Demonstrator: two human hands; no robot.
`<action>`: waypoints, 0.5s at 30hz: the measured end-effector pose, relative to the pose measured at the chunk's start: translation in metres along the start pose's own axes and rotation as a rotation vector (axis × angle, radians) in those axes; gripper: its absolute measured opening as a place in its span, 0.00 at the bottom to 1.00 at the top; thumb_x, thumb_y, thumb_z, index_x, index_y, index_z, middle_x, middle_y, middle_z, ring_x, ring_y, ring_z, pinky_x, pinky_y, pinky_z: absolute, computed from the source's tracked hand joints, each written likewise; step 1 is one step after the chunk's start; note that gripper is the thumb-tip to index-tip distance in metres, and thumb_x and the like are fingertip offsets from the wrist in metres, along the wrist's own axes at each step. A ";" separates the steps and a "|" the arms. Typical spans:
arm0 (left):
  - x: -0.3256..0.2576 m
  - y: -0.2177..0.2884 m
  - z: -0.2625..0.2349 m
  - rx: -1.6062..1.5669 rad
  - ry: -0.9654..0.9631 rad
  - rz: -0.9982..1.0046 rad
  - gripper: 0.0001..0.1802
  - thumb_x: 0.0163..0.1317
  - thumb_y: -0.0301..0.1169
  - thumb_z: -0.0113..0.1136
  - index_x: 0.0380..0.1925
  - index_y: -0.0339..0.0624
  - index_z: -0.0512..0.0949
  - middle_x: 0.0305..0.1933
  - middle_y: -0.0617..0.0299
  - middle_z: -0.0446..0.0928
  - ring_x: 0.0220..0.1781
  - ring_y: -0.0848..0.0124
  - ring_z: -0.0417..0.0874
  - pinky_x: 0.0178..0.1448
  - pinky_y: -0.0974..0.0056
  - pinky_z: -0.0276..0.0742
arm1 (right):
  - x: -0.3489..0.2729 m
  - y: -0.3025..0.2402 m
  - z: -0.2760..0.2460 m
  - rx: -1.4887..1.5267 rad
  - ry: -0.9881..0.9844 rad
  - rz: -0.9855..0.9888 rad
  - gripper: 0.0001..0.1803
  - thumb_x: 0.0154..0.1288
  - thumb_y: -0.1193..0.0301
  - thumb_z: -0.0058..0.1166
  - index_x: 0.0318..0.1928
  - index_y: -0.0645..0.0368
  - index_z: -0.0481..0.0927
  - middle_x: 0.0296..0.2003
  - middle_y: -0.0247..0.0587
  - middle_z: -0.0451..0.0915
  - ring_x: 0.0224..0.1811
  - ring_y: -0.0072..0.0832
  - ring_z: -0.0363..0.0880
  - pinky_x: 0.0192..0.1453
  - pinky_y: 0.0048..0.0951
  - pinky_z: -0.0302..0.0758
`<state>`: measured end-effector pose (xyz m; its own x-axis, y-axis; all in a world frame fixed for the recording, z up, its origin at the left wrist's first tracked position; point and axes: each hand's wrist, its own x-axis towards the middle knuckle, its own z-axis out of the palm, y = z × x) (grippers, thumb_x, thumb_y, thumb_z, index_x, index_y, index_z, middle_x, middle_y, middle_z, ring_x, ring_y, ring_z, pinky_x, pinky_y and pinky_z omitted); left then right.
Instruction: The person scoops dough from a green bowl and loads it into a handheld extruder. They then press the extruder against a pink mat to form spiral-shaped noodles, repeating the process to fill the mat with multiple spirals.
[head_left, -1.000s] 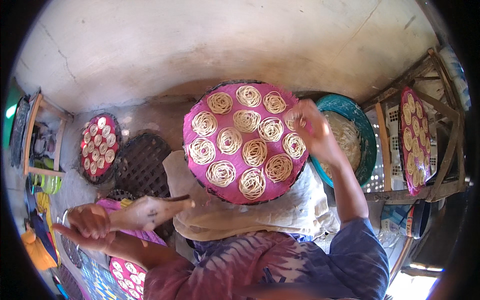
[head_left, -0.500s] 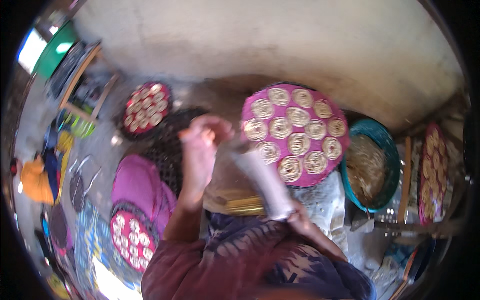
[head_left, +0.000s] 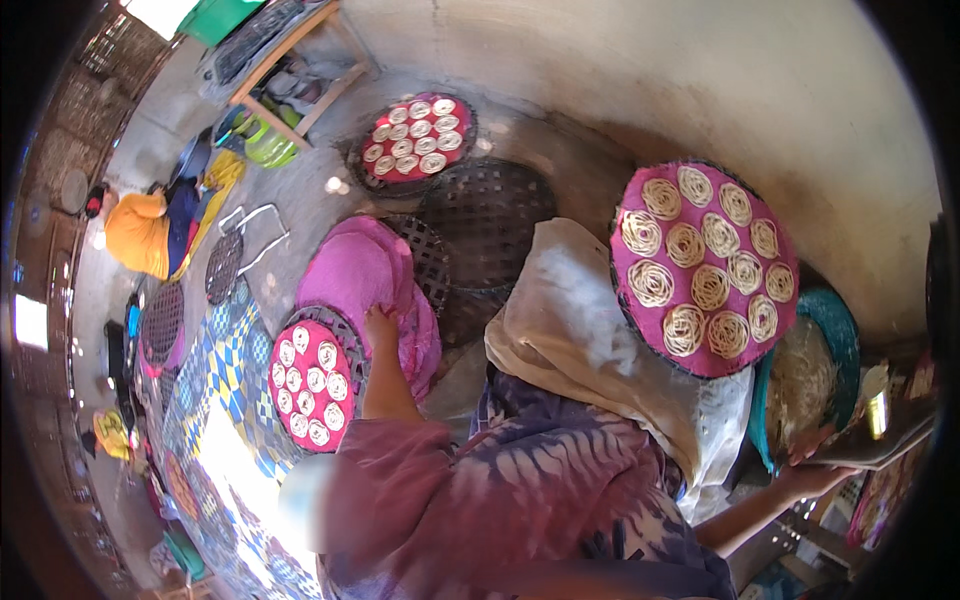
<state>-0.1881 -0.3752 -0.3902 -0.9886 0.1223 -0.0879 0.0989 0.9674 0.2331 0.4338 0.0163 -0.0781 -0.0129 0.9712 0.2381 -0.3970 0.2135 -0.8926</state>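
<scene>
At the left, my left hand (head_left: 379, 326) reaches down to a pile of pink cloths (head_left: 355, 265), its fingers closed at the cloth's edge. My right hand (head_left: 812, 481) is stretched far to the right and grips the edge of a dark flat board (head_left: 870, 447). A short brass-coloured cylinder (head_left: 877, 414) stands up at that board. On my lap lies a pale cloth (head_left: 590, 295). Beyond it, to the right, is a round tray covered in pink cloth (head_left: 702, 228), bearing several coils of pale noodle-like strands.
Behind the right-hand tray sits a teal basin (head_left: 843, 335) holding a pale mass. Other coil-laden trays lie at the left (head_left: 305, 375) and far back (head_left: 415, 138). Dark woven trays (head_left: 487, 215) rest on the floor. A person in orange (head_left: 138, 235) sits far left.
My left hand has gone from above my lap to the pink cloths. My right hand has moved from my lap to the far right. The view has shifted, and the lap cloth now shows clearly.
</scene>
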 end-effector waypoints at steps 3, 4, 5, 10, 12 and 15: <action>0.014 -0.015 0.008 0.218 0.113 0.194 0.21 0.53 0.45 0.66 0.32 0.35 0.81 0.38 0.44 0.81 0.47 0.50 0.82 0.54 0.51 0.77 | 0.001 -0.011 0.001 -0.070 0.186 -0.063 0.40 0.70 0.32 0.23 0.34 0.58 0.69 0.16 0.36 0.61 0.09 0.22 0.55 0.13 0.24 0.55; 0.018 -0.014 0.009 0.186 0.155 0.212 0.21 0.52 0.45 0.67 0.30 0.35 0.81 0.35 0.43 0.80 0.44 0.48 0.82 0.50 0.49 0.77 | 0.000 -0.013 0.001 -0.020 0.121 -0.061 0.40 0.69 0.31 0.24 0.30 0.58 0.68 0.15 0.36 0.61 0.09 0.22 0.55 0.13 0.24 0.56; 0.021 -0.010 0.007 0.202 0.176 0.203 0.20 0.50 0.45 0.69 0.28 0.36 0.81 0.32 0.42 0.80 0.40 0.47 0.83 0.46 0.47 0.77 | -0.001 -0.015 0.000 0.007 0.163 -0.077 0.42 0.68 0.30 0.25 0.26 0.58 0.68 0.15 0.35 0.61 0.09 0.22 0.55 0.13 0.25 0.56; 0.027 0.053 -0.028 -0.282 0.157 0.368 0.24 0.51 0.46 0.69 0.26 0.31 0.77 0.27 0.41 0.78 0.30 0.43 0.79 0.36 0.44 0.71 | -0.012 -0.019 -0.016 0.042 0.101 -0.135 0.39 0.68 0.30 0.23 0.32 0.56 0.64 0.15 0.36 0.61 0.08 0.25 0.57 0.12 0.25 0.58; 0.032 0.101 -0.062 -0.314 0.126 0.404 0.21 0.54 0.40 0.68 0.27 0.31 0.74 0.28 0.43 0.78 0.31 0.45 0.77 0.38 0.46 0.71 | -0.015 -0.020 -0.023 0.056 0.130 -0.146 0.36 0.70 0.33 0.19 0.55 0.52 0.58 0.16 0.37 0.62 0.08 0.25 0.58 0.12 0.26 0.60; 0.028 0.200 -0.120 -0.416 0.314 0.785 0.14 0.63 0.31 0.57 0.45 0.32 0.73 0.41 0.39 0.79 0.42 0.44 0.80 0.47 0.49 0.74 | -0.018 -0.021 -0.026 0.124 0.115 -0.129 0.44 0.69 0.31 0.17 0.52 0.60 0.67 0.15 0.38 0.63 0.07 0.26 0.58 0.12 0.27 0.61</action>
<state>-0.2092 -0.2052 -0.2303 -0.6475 0.5820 0.4920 0.7615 0.4693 0.4471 0.4666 -0.0025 -0.0739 0.1476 0.9439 0.2954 -0.4985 0.3290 -0.8021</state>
